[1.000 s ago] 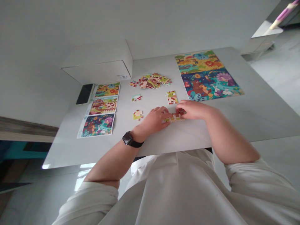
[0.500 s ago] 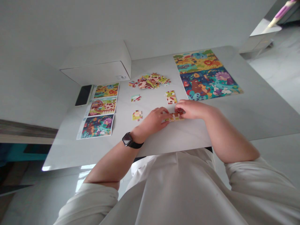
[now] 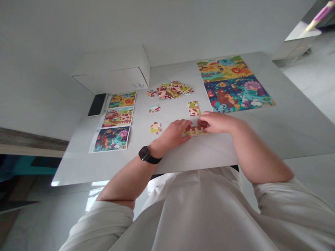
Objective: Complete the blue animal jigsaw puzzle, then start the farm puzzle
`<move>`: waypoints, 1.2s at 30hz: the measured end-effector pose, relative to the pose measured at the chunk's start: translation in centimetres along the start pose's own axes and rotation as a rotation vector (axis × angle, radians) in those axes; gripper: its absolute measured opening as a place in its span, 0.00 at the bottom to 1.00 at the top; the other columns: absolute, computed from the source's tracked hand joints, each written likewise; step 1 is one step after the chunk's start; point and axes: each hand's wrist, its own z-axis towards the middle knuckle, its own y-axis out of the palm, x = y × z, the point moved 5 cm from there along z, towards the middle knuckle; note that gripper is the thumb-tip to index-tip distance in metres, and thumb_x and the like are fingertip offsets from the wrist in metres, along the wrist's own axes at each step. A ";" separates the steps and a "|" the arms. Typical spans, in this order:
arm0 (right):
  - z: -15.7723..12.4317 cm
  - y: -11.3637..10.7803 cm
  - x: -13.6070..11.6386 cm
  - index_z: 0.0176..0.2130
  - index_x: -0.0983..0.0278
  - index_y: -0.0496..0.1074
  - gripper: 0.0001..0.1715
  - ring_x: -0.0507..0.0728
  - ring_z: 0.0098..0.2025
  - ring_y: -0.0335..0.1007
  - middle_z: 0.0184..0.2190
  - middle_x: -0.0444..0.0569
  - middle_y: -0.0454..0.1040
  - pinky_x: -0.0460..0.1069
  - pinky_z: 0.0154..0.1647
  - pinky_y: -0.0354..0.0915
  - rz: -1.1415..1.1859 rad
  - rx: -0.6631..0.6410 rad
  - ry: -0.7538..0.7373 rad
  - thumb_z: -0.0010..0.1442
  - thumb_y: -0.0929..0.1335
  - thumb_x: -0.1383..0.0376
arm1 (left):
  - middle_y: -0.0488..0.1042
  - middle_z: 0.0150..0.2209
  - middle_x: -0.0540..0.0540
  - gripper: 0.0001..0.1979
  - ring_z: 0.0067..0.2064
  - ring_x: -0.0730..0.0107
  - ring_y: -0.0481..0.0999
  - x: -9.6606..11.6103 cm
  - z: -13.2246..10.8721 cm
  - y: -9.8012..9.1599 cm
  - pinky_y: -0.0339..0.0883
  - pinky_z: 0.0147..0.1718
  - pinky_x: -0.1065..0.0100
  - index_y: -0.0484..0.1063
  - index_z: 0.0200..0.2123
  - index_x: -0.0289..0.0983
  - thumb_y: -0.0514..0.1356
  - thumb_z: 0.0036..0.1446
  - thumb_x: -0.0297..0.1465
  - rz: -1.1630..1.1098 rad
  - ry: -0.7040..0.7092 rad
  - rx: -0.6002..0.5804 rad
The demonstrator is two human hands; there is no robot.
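Almost no change over the last second: view drifts slightly, so the whole scene sits a touch further right in the frame than half a second back; hands and pieces keep their layout. Means the work is at the same spot, both hands on the strip, no fresh piece drawn from the pile. Puzzle strip, brown with pale fence posts, lies right of centre in the frame, near the front edge of the table. Left hand has a narrow grip, thumb and fingers around the strip's left end. Right hand is pinched in on the right end; fingertips partly hidden, can't tell if it also has a separate piece. Joined block sits just above the strip, apart from it. Two loose bits left of the hands: chick piece and, above it, pale green-and-red piece. Pile of pieces at upper centre, untouched, so most of the pieces look unplaced. Three-panel sheet lies left of centre, farm scene in its middle panel; large picture sheet is flat at upper right. Phone and white box upper left.
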 end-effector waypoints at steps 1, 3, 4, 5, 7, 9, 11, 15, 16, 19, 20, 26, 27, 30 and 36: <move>0.0 0.0 0.0 0.46 0.61 0.79 0.13 0.61 0.47 0.77 0.50 0.54 0.77 0.50 0.46 0.67 0.002 -0.003 0.002 0.60 0.75 0.68 | 0.80 0.54 0.38 0.23 0.55 0.52 0.80 0.0 0.0 0.0 0.73 0.57 0.54 0.70 0.61 0.37 0.66 0.64 0.31 0.000 0.004 0.001; 0.0 0.0 0.0 0.47 0.61 0.79 0.13 0.61 0.47 0.77 0.50 0.54 0.78 0.50 0.46 0.67 0.001 -0.006 0.009 0.61 0.75 0.67 | 0.80 0.53 0.38 0.23 0.55 0.51 0.80 0.0 -0.1 -0.1 0.73 0.57 0.54 0.70 0.61 0.37 0.66 0.64 0.31 0.003 0.007 -0.006; -0.1 -0.1 0.0 0.47 0.61 0.79 0.13 0.61 0.47 0.77 0.50 0.54 0.78 0.50 0.46 0.67 -0.001 -0.008 0.012 0.61 0.75 0.67 | 0.80 0.53 0.38 0.23 0.54 0.51 0.80 0.0 -0.1 -0.2 0.73 0.56 0.54 0.70 0.60 0.37 0.66 0.64 0.31 0.004 0.005 -0.011; -0.1 -0.1 0.0 0.47 0.61 0.79 0.13 0.61 0.47 0.77 0.50 0.54 0.78 0.50 0.46 0.67 -0.004 -0.009 0.012 0.61 0.75 0.67 | 0.80 0.53 0.39 0.22 0.54 0.51 0.80 -0.1 -0.1 -0.3 0.73 0.56 0.54 0.71 0.60 0.37 0.66 0.64 0.31 0.005 0.001 -0.015; 0.0 -0.1 0.0 0.47 0.61 0.79 0.13 0.61 0.47 0.77 0.50 0.54 0.78 0.50 0.46 0.67 -0.009 -0.013 0.009 0.61 0.75 0.67 | 0.81 0.53 0.39 0.22 0.54 0.52 0.81 -0.1 -0.1 -0.4 0.73 0.56 0.54 0.71 0.60 0.37 0.67 0.64 0.32 0.005 -0.004 -0.019; 0.0 -0.1 0.0 0.48 0.60 0.79 0.13 0.61 0.47 0.77 0.49 0.54 0.78 0.50 0.46 0.67 -0.011 -0.015 0.006 0.61 0.75 0.66 | 0.81 0.52 0.39 0.22 0.54 0.52 0.81 0.0 -0.1 -0.4 0.73 0.56 0.54 0.71 0.60 0.37 0.67 0.64 0.32 0.004 -0.007 -0.015; 0.0 0.0 0.0 0.48 0.60 0.79 0.14 0.61 0.46 0.77 0.49 0.53 0.78 0.50 0.45 0.67 -0.011 -0.009 0.010 0.61 0.75 0.66 | 0.80 0.53 0.40 0.23 0.55 0.52 0.80 0.0 -0.1 -0.4 0.73 0.56 0.55 0.71 0.61 0.38 0.67 0.64 0.32 0.001 -0.007 -0.012; 0.0 0.1 0.2 0.48 0.61 0.79 0.14 0.60 0.46 0.77 0.49 0.54 0.78 0.50 0.45 0.67 -0.006 -0.002 0.019 0.61 0.75 0.67 | 0.80 0.54 0.39 0.25 0.55 0.53 0.80 0.1 -0.3 -0.8 0.72 0.56 0.56 0.70 0.62 0.38 0.67 0.64 0.33 0.008 -0.007 -0.036; 0.0 0.1 0.2 0.48 0.60 0.79 0.14 0.60 0.46 0.77 0.50 0.54 0.78 0.50 0.46 0.67 -0.003 0.000 0.018 0.61 0.75 0.67 | 0.80 0.54 0.39 0.25 0.55 0.53 0.80 0.0 -0.5 -1.1 0.72 0.56 0.56 0.70 0.63 0.38 0.67 0.64 0.33 0.015 -0.008 -0.051; 0.0 0.1 0.3 0.49 0.60 0.80 0.16 0.61 0.47 0.77 0.51 0.53 0.78 0.51 0.47 0.67 0.013 0.002 0.012 0.60 0.76 0.67 | 0.79 0.55 0.39 0.27 0.55 0.52 0.80 -0.5 -1.3 -2.0 0.71 0.56 0.56 0.70 0.64 0.39 0.68 0.64 0.34 0.054 -0.017 -0.113; 0.0 0.1 0.3 0.49 0.60 0.80 0.17 0.61 0.47 0.77 0.51 0.53 0.78 0.51 0.48 0.67 0.017 0.004 0.011 0.59 0.76 0.67 | 0.79 0.55 0.39 0.27 0.55 0.52 0.80 -0.7 -1.6 -2.3 0.70 0.56 0.55 0.70 0.64 0.39 0.68 0.64 0.34 0.072 -0.026 -0.131; -0.1 -0.1 0.0 0.48 0.60 0.81 0.16 0.60 0.46 0.77 0.49 0.52 0.77 0.51 0.48 0.67 0.036 -0.007 0.012 0.59 0.76 0.69 | 0.78 0.56 0.40 0.28 0.55 0.52 0.79 -2.0 -2.4 -3.3 0.69 0.56 0.56 0.71 0.64 0.40 0.69 0.62 0.36 0.132 -0.063 -0.167; -0.1 -0.1 -0.1 0.47 0.59 0.81 0.15 0.60 0.46 0.77 0.49 0.52 0.77 0.50 0.48 0.67 0.045 -0.012 0.008 0.59 0.76 0.69 | 0.78 0.56 0.40 0.28 0.56 0.52 0.79 -2.0 -2.4 -3.3 0.69 0.56 0.56 0.71 0.64 0.41 0.69 0.62 0.36 0.128 -0.056 -0.168; -0.3 -0.1 -0.1 0.46 0.59 0.82 0.14 0.59 0.46 0.77 0.48 0.51 0.77 0.50 0.48 0.67 0.064 -0.013 -0.011 0.59 0.76 0.69 | 0.77 0.58 0.40 0.27 0.57 0.52 0.79 -1.9 -2.4 -3.3 0.68 0.57 0.57 0.71 0.63 0.41 0.69 0.62 0.35 0.121 -0.048 -0.175; -0.3 0.3 0.4 0.45 0.58 0.83 0.13 0.60 0.45 0.77 0.46 0.50 0.77 0.51 0.46 0.68 0.061 0.009 -0.034 0.60 0.75 0.69 | 0.77 0.58 0.40 0.28 0.58 0.51 0.79 -2.1 -2.6 -3.3 0.68 0.58 0.55 0.71 0.64 0.41 0.69 0.62 0.35 0.129 -0.079 -0.201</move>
